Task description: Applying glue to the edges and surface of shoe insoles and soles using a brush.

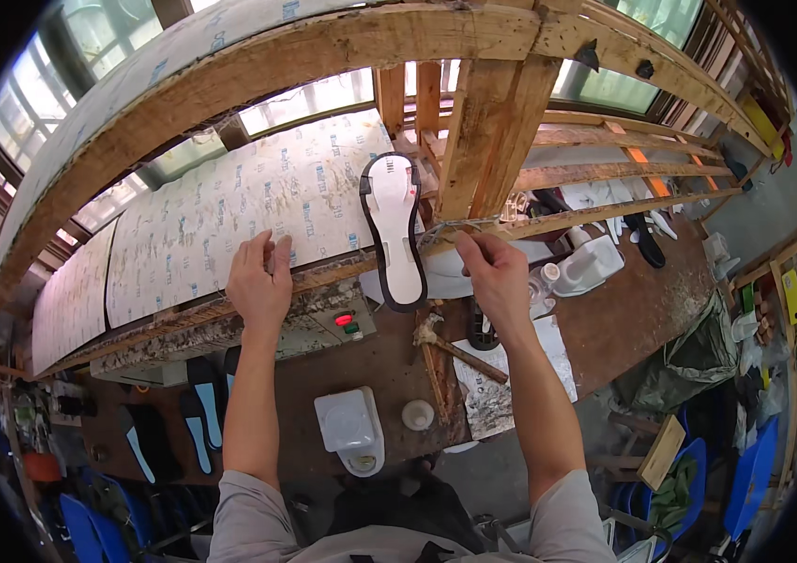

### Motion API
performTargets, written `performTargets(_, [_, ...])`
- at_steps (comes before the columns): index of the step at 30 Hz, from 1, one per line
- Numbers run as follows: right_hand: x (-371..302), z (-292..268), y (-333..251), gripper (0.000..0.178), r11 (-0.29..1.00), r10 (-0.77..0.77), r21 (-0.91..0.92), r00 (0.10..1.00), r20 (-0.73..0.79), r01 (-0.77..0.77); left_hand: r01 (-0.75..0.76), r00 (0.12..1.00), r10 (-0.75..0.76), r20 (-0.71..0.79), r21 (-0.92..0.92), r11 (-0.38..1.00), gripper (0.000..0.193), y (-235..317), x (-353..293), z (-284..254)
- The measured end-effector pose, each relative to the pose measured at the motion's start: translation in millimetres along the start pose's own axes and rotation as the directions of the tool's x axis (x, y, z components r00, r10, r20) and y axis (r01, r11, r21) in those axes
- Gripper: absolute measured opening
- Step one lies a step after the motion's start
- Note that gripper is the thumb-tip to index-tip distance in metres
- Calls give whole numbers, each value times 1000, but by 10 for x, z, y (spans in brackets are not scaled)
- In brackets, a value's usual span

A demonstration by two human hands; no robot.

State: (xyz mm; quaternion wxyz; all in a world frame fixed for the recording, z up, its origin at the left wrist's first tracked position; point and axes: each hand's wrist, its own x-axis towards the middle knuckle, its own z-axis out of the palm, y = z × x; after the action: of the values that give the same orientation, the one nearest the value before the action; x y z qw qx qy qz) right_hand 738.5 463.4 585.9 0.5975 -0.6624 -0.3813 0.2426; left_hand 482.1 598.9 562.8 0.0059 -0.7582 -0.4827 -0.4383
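Note:
A shoe sole with a black rim and a white inner face lies lengthwise over the front edge of the patterned board shelf. To its left, my left hand hovers by the shelf edge, fingers loosely bent and thumb apart, holding nothing visible. My right hand is on the sole's other side, close to the wooden rail, its fingers half curled and its thumb a little away from them. Neither hand touches the sole. Below my right hand, part of another black sole shows.
A thick wooden post rises behind my right hand. On the bench are a hammer, a white plastic container, a small round cup, a white jug and several black-and-blue pieces. Blue chairs stand below.

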Motion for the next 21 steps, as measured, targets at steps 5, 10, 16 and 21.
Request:
performTargets(5, [220, 186, 60, 31, 976, 84, -208, 995, 52, -71, -20, 997, 19, -75, -7, 1000, 25, -32, -24, 59])
performTargets(10, [232, 152, 168, 27, 984, 31, -176, 999, -43, -38, -45, 991, 47, -123, 21, 999, 23, -8, -18, 89])
performTargets(16, [147, 104, 32, 31, 980, 89, -182, 994, 65, -76, -39, 989, 40, -142, 7, 999, 22, -18, -27, 108])
performTargets(21, [208, 214, 28, 32, 935, 22, -356, 997, 68, 3, -22, 991, 24, -131, 15, 1000, 22, -3, -34, 130])
